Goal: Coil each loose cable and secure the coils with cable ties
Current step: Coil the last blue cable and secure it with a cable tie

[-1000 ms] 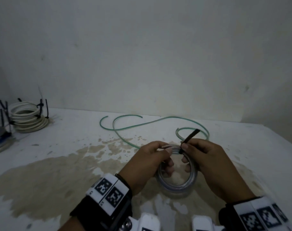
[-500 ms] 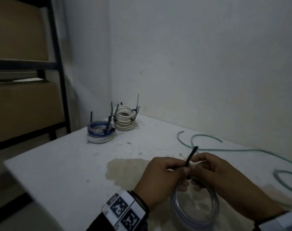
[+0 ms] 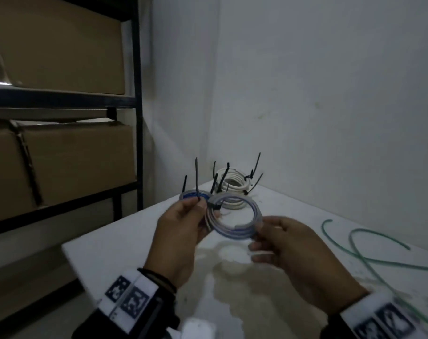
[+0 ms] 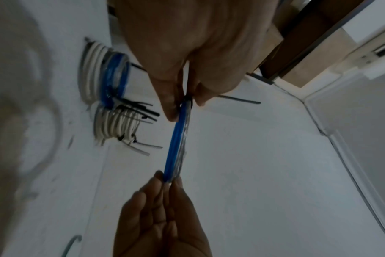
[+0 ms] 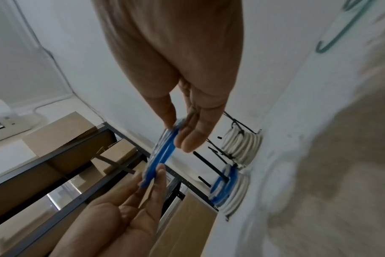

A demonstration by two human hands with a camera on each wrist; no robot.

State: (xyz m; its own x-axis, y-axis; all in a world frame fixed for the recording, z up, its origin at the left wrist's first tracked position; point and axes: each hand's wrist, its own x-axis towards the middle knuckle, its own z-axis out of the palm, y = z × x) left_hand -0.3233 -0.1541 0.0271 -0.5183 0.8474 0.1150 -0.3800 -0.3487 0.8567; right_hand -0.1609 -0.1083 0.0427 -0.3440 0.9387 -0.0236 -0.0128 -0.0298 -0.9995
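Note:
A coil of clear and blue cable (image 3: 233, 234) is held upright above the white table (image 3: 125, 253). My left hand (image 3: 200, 206) pinches its left side, where a black cable tie (image 3: 196, 179) wraps it with its tail pointing up. My right hand (image 3: 259, 231) pinches the coil's right side between thumb and fingers. The left wrist view has the coil (image 4: 178, 139) edge-on between the left hand (image 4: 185, 102) and the right hand (image 4: 165, 180). In the right wrist view the right hand (image 5: 178, 135) and left hand (image 5: 153, 179) grip the coil (image 5: 163, 156). A loose green cable (image 3: 369, 250) lies on the table at the right.
Two tied coils sit in the table's far corner, one blue (image 3: 192, 195) and one white (image 3: 232, 184), with black tie tails sticking up. A dark metal shelf with cardboard boxes (image 3: 61, 155) stands left of the table. A brown stain (image 3: 244, 289) marks the tabletop below my hands.
The view has swung left. The coil has been lifted off the table. My right hand left the tie's tail and now holds the coil's right side.

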